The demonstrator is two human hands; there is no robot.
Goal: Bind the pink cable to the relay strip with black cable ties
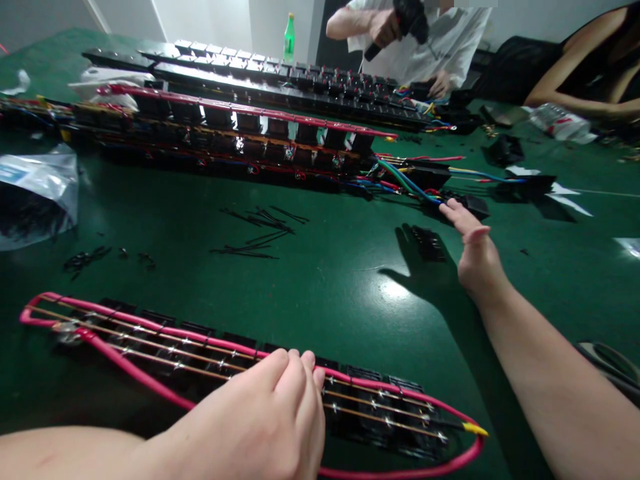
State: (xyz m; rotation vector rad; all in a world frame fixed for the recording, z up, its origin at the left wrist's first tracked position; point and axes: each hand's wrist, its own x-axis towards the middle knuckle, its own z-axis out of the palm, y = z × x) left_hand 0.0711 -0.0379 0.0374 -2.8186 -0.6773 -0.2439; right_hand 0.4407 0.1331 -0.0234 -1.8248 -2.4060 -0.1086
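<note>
In the foreground lies a long strip of black socket modules [370,407] with copper-coloured rods and soldered points along its top. A thick red cable [133,367] loops around it, with a yellow sleeve [474,429] at the right end. My left hand [280,413] is closed over the strip's middle; its fingertips are partly hidden. My right hand [475,250] is stretched out over the table, fingers extended and holding nothing visible. Its fingertips are near a black block [473,205] and blue-green wires [407,179]. Below it sits a small black ribbed piece [427,243].
Loose black cable ties [260,223] lie mid-table. Long wired assemblies [240,127] stretch across behind them. At left is a clear plastic bag [40,200]. Across the table, a person holds a black power drill [413,20]; another person's arm [565,73] rests at right. A green bottle [289,39] stands behind.
</note>
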